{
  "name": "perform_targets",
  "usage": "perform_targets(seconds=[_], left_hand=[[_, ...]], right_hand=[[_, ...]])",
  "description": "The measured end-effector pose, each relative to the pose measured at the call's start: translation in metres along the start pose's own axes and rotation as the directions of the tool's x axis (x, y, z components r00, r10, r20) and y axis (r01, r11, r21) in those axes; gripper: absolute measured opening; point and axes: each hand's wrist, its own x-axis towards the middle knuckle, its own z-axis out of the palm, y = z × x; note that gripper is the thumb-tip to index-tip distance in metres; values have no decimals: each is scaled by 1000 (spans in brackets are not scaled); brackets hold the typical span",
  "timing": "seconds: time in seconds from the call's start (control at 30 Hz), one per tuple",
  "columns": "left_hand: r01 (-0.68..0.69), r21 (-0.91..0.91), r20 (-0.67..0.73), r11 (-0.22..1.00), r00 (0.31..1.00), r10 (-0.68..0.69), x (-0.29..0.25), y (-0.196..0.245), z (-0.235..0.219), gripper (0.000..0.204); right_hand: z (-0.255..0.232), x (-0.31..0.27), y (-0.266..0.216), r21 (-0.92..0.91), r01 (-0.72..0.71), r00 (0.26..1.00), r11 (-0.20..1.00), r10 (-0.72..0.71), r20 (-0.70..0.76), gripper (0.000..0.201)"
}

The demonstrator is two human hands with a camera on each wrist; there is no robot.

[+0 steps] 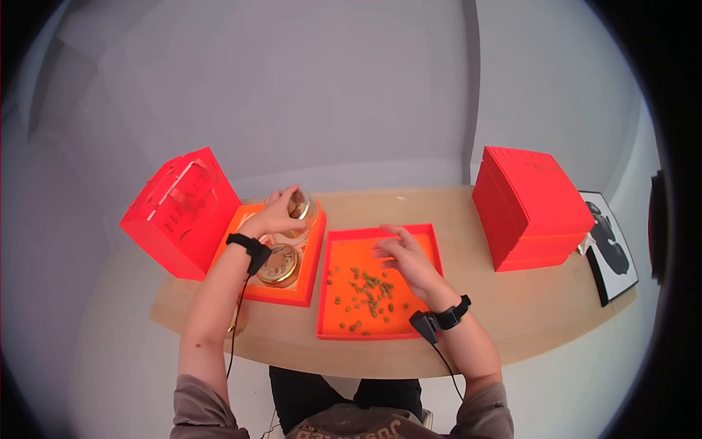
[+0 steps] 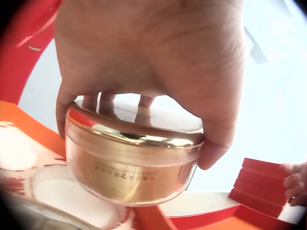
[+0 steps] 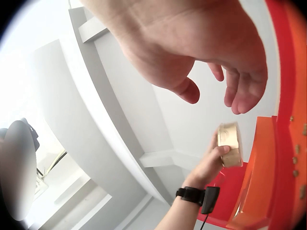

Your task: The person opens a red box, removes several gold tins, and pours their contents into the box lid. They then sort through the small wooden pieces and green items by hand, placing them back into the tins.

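Observation:
A round clear jar with a gold band point(image 2: 134, 163) is gripped around its rim by my left hand point(image 2: 148, 52); in the head view the left hand point(image 1: 272, 216) holds the jar point(image 1: 301, 208) over the orange box point(image 1: 311, 282). The jar is tilted and its underside is off the white round recess point(image 2: 72, 191). A second gold-rimmed jar point(image 1: 279, 265) sits in the box's near part. My right hand point(image 1: 409, 265) hovers above the red-edged orange tray point(image 1: 380, 327), fingers loosely bent and holding nothing. Small greenish pieces point(image 1: 373, 293) lie scattered in the tray.
A red gift box with a handle point(image 1: 183, 212) stands at the left. Another red box point(image 1: 534, 208) is at the right, with a framed picture point(image 1: 610, 245) beside it. A gold-coloured item point(image 1: 238, 322) lies near the table's front left edge.

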Motion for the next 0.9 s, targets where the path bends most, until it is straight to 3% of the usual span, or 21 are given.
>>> perform_targets(seconds=[0.03,0.07,0.17,0.23,0.27,0.33,0.9], left_hand=[[-94,17,13,995,995,94,-8,15,-1,114],[-99,13,23,995,995,98,-20,36,-3,114],[-329,21,141,944,936,323,-46,84,8,111],[-347,31,223,937,916,332,-61,117,15,111],[-360,53,294,932,897,330,-66,128,19,112],[-405,30,302,914,875,378,-67,133,36,112],[-394,25,221,919,898,379,-62,139,59,104]], right_hand=[[0,0,2,-14,-21,1000,1000,21,21,54],[1,0,5,-12,-27,1000,1000,27,11,54],[10,1,13,118,-107,994,987,102,48,58],[18,1,16,292,-279,956,915,236,173,62],[23,-2,13,294,-280,957,914,242,159,62],[33,-12,2,382,-255,948,888,151,281,64],[28,-3,29,475,-190,977,859,118,179,60]])
